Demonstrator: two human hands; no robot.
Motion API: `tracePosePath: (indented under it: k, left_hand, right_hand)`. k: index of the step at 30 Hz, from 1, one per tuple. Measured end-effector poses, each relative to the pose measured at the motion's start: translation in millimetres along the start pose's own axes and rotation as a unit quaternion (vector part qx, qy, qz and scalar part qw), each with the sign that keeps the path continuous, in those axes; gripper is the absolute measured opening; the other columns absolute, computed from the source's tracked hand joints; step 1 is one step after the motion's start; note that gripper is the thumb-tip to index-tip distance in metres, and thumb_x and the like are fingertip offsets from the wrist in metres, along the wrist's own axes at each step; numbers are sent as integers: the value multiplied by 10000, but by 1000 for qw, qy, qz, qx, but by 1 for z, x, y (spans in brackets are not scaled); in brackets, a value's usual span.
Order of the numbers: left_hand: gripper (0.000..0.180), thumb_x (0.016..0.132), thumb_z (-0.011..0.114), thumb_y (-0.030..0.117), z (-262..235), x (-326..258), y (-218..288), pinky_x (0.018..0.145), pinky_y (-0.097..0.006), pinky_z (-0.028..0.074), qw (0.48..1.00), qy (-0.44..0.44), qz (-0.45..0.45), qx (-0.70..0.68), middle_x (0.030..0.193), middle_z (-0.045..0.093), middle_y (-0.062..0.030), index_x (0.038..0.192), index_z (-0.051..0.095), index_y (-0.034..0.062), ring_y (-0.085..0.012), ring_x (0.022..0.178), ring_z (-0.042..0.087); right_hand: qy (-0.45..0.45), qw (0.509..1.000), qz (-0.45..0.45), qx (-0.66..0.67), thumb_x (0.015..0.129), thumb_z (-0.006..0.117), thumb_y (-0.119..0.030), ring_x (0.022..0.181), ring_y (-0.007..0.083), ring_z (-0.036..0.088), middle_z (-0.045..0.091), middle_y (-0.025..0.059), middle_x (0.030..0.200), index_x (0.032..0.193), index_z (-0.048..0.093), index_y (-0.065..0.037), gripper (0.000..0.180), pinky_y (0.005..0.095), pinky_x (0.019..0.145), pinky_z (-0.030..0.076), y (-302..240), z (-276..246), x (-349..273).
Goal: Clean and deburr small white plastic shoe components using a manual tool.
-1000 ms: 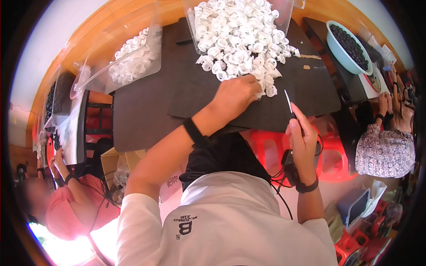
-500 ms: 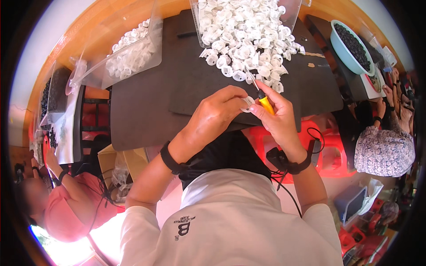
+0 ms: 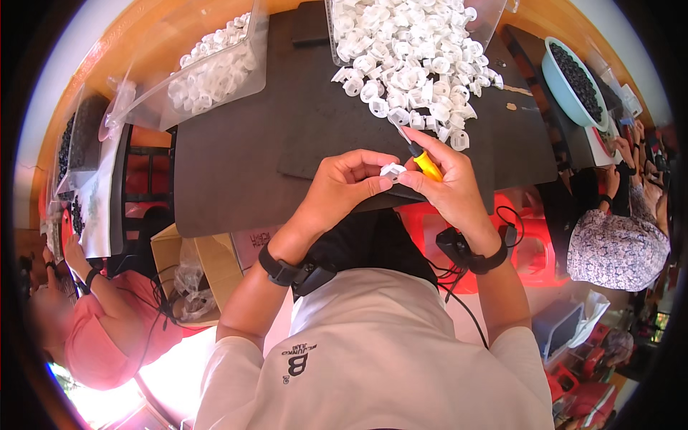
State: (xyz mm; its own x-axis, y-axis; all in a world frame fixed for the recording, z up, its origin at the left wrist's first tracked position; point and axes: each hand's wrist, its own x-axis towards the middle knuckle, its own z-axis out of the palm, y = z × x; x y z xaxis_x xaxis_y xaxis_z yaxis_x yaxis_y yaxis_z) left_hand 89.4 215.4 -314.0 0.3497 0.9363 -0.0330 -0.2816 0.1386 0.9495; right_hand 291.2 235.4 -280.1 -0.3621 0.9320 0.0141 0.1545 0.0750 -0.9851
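Piece [image 3: 392,172], small and white, pinched in left hand [image 3: 342,183], right hand [image 3: 456,183] clamped around yellow-handled tool [image 3: 428,165], thumb [image 3: 418,183] against piece, white parts [image 3: 423,68] heaped on dark table [image 3: 229,154]

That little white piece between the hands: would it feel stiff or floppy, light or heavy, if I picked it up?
The white piece is probably light: the left hand holds it with just thumb and fingertips. It seems stiff, since similar pieces in the pile keep their rims and openings. Their uneven shapes suggest it may wobble rather than roll.
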Motion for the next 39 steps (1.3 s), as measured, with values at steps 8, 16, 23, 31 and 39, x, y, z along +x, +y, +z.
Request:
tracePosePath:
  k: [8, 16, 23, 31, 39]
  left_hand:
    - [314, 858, 694, -3, 3, 0, -9, 949, -313, 497, 994, 64, 47, -74, 1139, 659, -99, 1164, 624, -7, -165, 1062, 615]
    - [334, 851, 709, 14, 2, -3, -13, 897, -282, 505, 989, 96, 61, -90, 1074, 669, -76, 1173, 624, -4, -132, 987, 620]
    - [336, 850, 691, -35, 2, -6, -15, 928, -289, 514, 986, 100, 66, -112, 1092, 679, -103, 1177, 616, -28, -156, 1016, 645]
    - [337, 846, 708, -5, 0, -8, -17, 932, -303, 502, 986, 89, 73, -124, 1106, 671, -85, 1173, 629, -1, -146, 1010, 628]
    - [327, 853, 685, -41, -1, -9, -15, 924, -288, 517, 985, 83, 78, -131, 1090, 681, -97, 1173, 622, -21, -148, 1005, 646]
  right_hand:
    - [48, 998, 29, -28, 895, 658, -91, 726, 64, 551, 635, 30, 818, 1292, 590, -38, 406, 227, 669, 460, -9, 2, -10]
    - [43, 976, -94, -192, 889, 635, -55, 572, 188, 459, 470, 78, 673, 1246, 626, -40, 357, 309, 563, 400, -5, 6, -48]
    - [45, 962, -134, -233, 863, 652, -9, 571, 177, 453, 474, 76, 678, 1235, 638, -50, 374, 297, 547, 391, -7, 11, -51]
    - [46, 960, -139, -240, 860, 658, -8, 562, 173, 443, 470, 73, 673, 1228, 643, -49, 371, 297, 537, 383, -10, 14, -50]
    - [46, 961, -128, -241, 857, 659, -1, 562, 164, 437, 465, 66, 672, 1230, 645, -60, 377, 294, 533, 380, -12, 16, -50]
